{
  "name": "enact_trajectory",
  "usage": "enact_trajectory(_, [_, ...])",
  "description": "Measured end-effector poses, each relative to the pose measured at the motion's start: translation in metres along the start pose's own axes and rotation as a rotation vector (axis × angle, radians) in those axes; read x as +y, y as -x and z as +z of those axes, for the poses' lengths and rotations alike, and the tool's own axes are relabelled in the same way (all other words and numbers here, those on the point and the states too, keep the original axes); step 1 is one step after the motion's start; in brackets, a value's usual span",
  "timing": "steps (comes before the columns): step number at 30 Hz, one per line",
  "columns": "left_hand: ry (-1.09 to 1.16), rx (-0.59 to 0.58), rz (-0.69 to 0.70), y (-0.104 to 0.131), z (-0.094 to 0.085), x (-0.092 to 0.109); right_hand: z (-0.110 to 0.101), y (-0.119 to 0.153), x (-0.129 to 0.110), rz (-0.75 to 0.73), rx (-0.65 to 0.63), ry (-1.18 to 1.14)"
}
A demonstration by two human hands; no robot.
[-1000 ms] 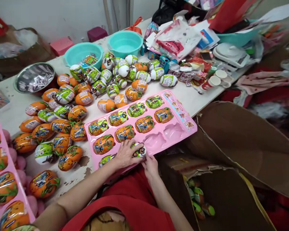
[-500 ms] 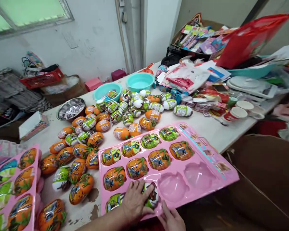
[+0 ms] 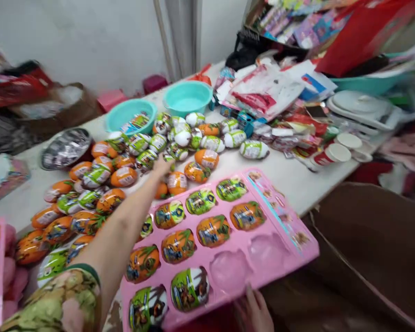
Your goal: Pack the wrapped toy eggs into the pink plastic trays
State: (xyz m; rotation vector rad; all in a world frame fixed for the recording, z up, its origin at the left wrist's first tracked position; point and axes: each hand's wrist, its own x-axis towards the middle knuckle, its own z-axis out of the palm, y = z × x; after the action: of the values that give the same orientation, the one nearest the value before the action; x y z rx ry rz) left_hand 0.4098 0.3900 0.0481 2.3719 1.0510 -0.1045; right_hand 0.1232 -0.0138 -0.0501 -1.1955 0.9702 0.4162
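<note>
A pink tray (image 3: pixel 224 276) lies near the table's front edge, with orange and green-and-white eggs in its hollows. Two hollows at its lower right hold no egg. My left hand (image 3: pixel 163 166) reaches over the tray's left side into the loose egg pile, beside a green-and-white egg (image 3: pixel 175 151); its fingers are blurred and partly hidden. My right hand (image 3: pixel 254 306) touches the tray's front edge, its fingers wrapped round the rim. An orange egg (image 3: pixel 177 183) lies just in front of my left hand.
Two turquoise basins (image 3: pixel 187 97) stand behind the pile, and a metal bowl (image 3: pixel 67 148) of small packets at the left. Another filled pink tray (image 3: pixel 0 272) is at the far left. Paper cups (image 3: pixel 332 154), a white scale (image 3: pixel 361 108) and bags occupy the right side.
My left hand has let go of the green-and-white egg in the tray and moved up to the pile. My right hand stays at the tray's edge. The view has shifted.
</note>
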Motion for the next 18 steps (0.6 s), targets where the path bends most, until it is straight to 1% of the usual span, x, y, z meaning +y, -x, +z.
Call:
enact_trajectory(1, [-0.014, 0.008, 0.026, 0.006, -0.001, -0.002, 0.003, 0.002, -0.010, -0.031, 0.006, -0.067])
enact_trajectory(2, [-0.026, 0.032, 0.076, 0.019, -0.001, -0.005, 0.007, 0.003, -0.019, -0.045, 0.008, -0.117])
enact_trajectory(3, [-0.029, 0.067, 0.158, 0.039, 0.000, -0.009, 0.009, 0.003, -0.027, -0.056, 0.009, -0.151])
enact_trajectory(4, [-0.012, 0.085, 0.281, 0.065, 0.003, -0.013, 0.012, 0.002, -0.034, -0.054, 0.014, -0.175])
enact_trajectory(5, [0.027, 0.047, 0.445, 0.098, 0.010, -0.017, 0.013, 0.002, -0.038, -0.049, 0.026, -0.193])
enact_trajectory(6, [0.087, -0.046, 0.625, 0.136, 0.021, -0.020, 0.014, 0.001, -0.041, -0.047, 0.038, -0.208])
enact_trajectory(7, [0.158, -0.155, 0.784, 0.177, 0.036, -0.024, 0.014, 0.001, -0.042, -0.045, 0.046, -0.219])
enact_trajectory(8, [0.201, -0.257, 0.900, 0.218, 0.054, -0.028, 0.013, 0.000, -0.043, -0.050, 0.046, -0.231])
enact_trajectory(9, [0.191, -0.349, 0.990, 0.256, 0.074, -0.031, 0.013, 0.000, -0.042, -0.057, 0.045, -0.240])
enact_trajectory(10, [0.118, -0.408, 1.049, 0.288, 0.095, -0.034, 0.012, 0.000, -0.041, -0.063, 0.045, -0.247])
enact_trajectory(11, [0.033, -0.434, 1.057, 0.311, 0.115, -0.037, 0.011, -0.001, -0.040, -0.063, 0.053, -0.251])
enact_trajectory(12, [-0.055, -0.440, 1.052, 0.326, 0.132, -0.040, 0.011, -0.002, -0.040, -0.059, 0.072, -0.251])
enact_trajectory(13, [-0.135, -0.439, 1.043, 0.332, 0.144, -0.043, 0.012, -0.003, -0.040, -0.057, 0.096, -0.250])
enact_trajectory(14, [-0.197, -0.436, 1.038, 0.332, 0.152, -0.045, 0.013, -0.003, -0.040, -0.064, 0.118, -0.248])
enact_trajectory(15, [-0.243, -0.437, 1.041, 0.328, 0.155, -0.047, 0.014, -0.003, -0.041, -0.080, 0.135, -0.245])
enact_trajectory(16, [-0.272, -0.442, 1.047, 0.322, 0.155, -0.049, 0.016, -0.001, -0.042, -0.108, 0.141, -0.242])
enact_trajectory(18, [-0.292, -0.455, 1.044, 0.312, 0.147, -0.053, 0.019, 0.005, -0.045, -0.173, 0.131, -0.237])
